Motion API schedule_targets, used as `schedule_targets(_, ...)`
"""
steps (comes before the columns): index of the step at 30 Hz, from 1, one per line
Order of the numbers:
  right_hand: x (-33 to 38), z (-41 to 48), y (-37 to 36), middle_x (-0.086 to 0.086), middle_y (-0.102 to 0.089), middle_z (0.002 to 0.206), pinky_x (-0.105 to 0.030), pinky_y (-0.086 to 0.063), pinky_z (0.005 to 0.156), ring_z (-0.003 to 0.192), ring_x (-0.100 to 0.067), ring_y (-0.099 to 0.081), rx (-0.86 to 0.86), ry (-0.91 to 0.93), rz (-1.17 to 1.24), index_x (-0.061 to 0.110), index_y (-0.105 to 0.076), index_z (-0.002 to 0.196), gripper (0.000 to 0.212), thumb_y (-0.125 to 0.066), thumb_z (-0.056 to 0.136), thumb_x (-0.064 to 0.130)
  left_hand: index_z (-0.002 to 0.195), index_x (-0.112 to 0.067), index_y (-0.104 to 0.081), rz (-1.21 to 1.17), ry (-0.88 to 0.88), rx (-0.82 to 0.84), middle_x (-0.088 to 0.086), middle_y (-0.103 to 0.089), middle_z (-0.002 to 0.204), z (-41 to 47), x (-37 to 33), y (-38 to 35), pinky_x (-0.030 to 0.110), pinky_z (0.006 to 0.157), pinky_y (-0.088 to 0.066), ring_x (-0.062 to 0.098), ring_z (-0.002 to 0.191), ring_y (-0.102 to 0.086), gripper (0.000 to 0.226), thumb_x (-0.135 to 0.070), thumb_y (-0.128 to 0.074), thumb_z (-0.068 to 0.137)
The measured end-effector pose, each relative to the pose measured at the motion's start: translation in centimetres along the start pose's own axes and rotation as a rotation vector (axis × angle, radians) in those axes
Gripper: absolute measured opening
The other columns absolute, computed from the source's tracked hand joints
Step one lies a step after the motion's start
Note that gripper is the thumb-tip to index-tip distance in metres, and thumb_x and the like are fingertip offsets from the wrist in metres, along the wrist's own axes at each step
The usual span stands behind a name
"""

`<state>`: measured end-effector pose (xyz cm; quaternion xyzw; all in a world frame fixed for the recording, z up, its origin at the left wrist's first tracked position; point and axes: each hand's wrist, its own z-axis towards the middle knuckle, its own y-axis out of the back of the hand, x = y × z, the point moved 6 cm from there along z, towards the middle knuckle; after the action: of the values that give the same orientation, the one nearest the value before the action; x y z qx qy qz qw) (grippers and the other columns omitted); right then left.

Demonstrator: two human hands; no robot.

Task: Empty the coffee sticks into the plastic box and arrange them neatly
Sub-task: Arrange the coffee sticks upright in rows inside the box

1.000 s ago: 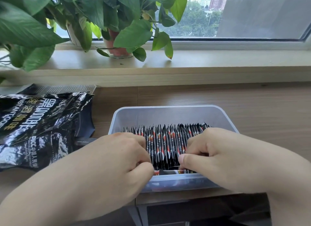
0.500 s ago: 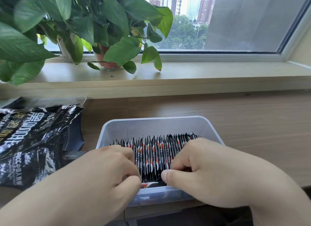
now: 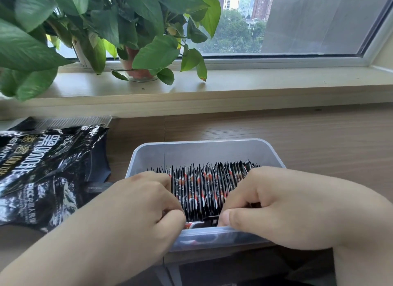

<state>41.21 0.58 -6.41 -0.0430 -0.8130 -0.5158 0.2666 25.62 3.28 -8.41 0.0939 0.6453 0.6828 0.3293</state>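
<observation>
The left hand (image 3: pixel 136 202) and right hand (image 3: pixel 276 204), fingers curled, grip the upright row of coffee sticks (image 3: pixel 204 187) from either end inside the clear plastic box (image 3: pixel 202 143), at the near edge of the wooden desk (image 3: pixel 297 136); a crumpled black coffee bag (image 3: pixel 42 168) lies to its left.

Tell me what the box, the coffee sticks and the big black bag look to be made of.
Box: translucent frosted plastic; the table seam shows through its far wall. Coffee sticks: thin glossy film, perhaps foil-lined; jagged crimped tops. Black bag: shiny plastic or foil laminate; creases catch bright highlights.
</observation>
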Motion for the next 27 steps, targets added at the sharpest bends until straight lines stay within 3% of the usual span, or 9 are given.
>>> schedule_targets(2, -0.1, -0.2, 0.1, -0.016, -0.049, 0.069, -0.022, -0.035, 0.050, 0.050, -0.015, -0.037, 0.031, 0.020, 0.018, 0.001, -0.063, 0.088, 0.036, -0.048, 0.095, 0.033, 0.087, -0.033, -0.074, 0.013, 0.041, -0.004, -0.009, -0.051, 0.077, -0.4, -0.2, 0.3, 0.012, 0.073, -0.042, -0.002, 0.093, -0.047, 0.069, -0.050, -0.011, 0.066)
schedule_targets(4, 0.0, -0.3, 0.2, -0.013, -0.056, 0.071, -0.020, -0.037, 0.049, 0.049, -0.007, -0.038, 0.050, 0.031, 0.036, 0.009, -0.069, 0.091, 0.030, -0.050, 0.094, 0.032, 0.095, -0.034, -0.074, 0.051, 0.073, -0.017, -0.007, -0.049, 0.085, -0.6, 0.1, 0.6, 0.020, 0.077, -0.043, -0.002, 0.106, -0.040, 0.079, -0.049, -0.004, 0.062)
schedule_targets(6, -0.1, -0.3, 0.2, -0.004, -0.066, 0.075, -0.022, -0.043, 0.053, 0.051, -0.003, -0.045, 0.043, 0.046, 0.052, 0.025, -0.074, 0.096, 0.024, -0.053, 0.093, 0.035, 0.093, -0.030, -0.075, 0.064, 0.087, 0.013, -0.007, -0.048, 0.084, -0.7, 0.2, 0.6, 0.022, 0.078, -0.042, 0.002, 0.106, -0.040, 0.079, -0.048, -0.004, 0.062)
schedule_targets(11, -0.4, -1.0, 0.9, 0.023, -0.069, 0.073, -0.010, -0.043, 0.054, 0.059, -0.001, -0.060, -0.006, 0.070, 0.152, 0.052, -0.073, 0.096, 0.018, -0.071, 0.082, 0.040, 0.082, -0.024, -0.076, 0.045, 0.098, 0.035, -0.005, -0.047, 0.079, -1.0, 0.2, 0.6, 0.022, 0.077, -0.042, 0.004, 0.101, -0.043, 0.074, -0.046, -0.008, 0.065)
schedule_targets(16, -0.8, -1.0, 1.4, 0.022, -0.070, 0.068, -0.006, -0.040, 0.055, 0.056, 0.007, -0.058, -0.040, 0.061, 0.226, 0.046, -0.078, 0.088, 0.020, -0.084, 0.073, 0.034, 0.080, -0.021, -0.075, 0.030, 0.076, -0.001, -0.007, -0.048, 0.077, -1.0, 0.4, 0.5, 0.024, 0.081, -0.041, 0.003, 0.097, -0.043, 0.071, -0.045, -0.010, 0.067)
schedule_targets(20, -1.4, -0.7, 2.0, 0.010, -0.077, 0.074, -0.017, -0.047, 0.061, 0.059, 0.001, -0.061, -0.127, 0.088, 0.363, 0.040, -0.080, 0.086, 0.019, -0.085, 0.073, 0.028, 0.076, -0.024, -0.075, -0.024, 0.035, -0.047, -0.011, -0.054, 0.079, -0.9, 0.4, 0.5, 0.022, 0.070, -0.041, 0.002, 0.089, -0.049, 0.060, -0.045, -0.019, 0.072)
schedule_targets(23, -1.7, -0.8, 3.3, 0.010, -0.076, 0.071, -0.019, -0.048, 0.062, 0.057, -0.003, -0.062, -0.286, 0.130, 0.380, 0.042, -0.080, 0.085, 0.014, -0.080, 0.076, 0.031, 0.094, -0.036, -0.076, -0.277, 0.010, -0.169, -0.017, -0.065, 0.088, -0.9, 0.2, 1.9, 0.014, 0.067, -0.043, 0.001, 0.082, -0.061, 0.039, -0.048, -0.040, 0.086)
schedule_targets(25, -1.2, -0.8, 4.0, 0.009, -0.076, 0.073, -0.029, -0.055, 0.067, 0.062, -0.014, -0.068, -0.376, 0.180, 0.374, 0.041, -0.080, 0.086, 0.013, -0.078, 0.079, 0.030, 0.111, -0.043, -0.070, -0.556, 0.016, -0.164, -0.014, -0.071, 0.096, -0.8, -0.2, 2.4, 0.025, 0.072, -0.056, 0.010, 0.080, -0.070, 0.035, -0.059, -0.052, 0.085)
schedule_targets(27, -0.3, -0.5, 4.3, 0.003, -0.077, 0.078, -0.042, -0.060, 0.074, 0.072, -0.019, -0.072, -0.416, 0.249, 0.387, 0.036, -0.081, 0.089, 0.014, -0.078, 0.082, 0.025, 0.113, -0.041, -0.071, -0.756, 0.020, -0.142, -0.002, -0.076, 0.095, -0.4, -0.9, 2.7, 0.039, 0.072, -0.063, 0.017, 0.075, -0.077, 0.032, -0.056, -0.066, 0.084)
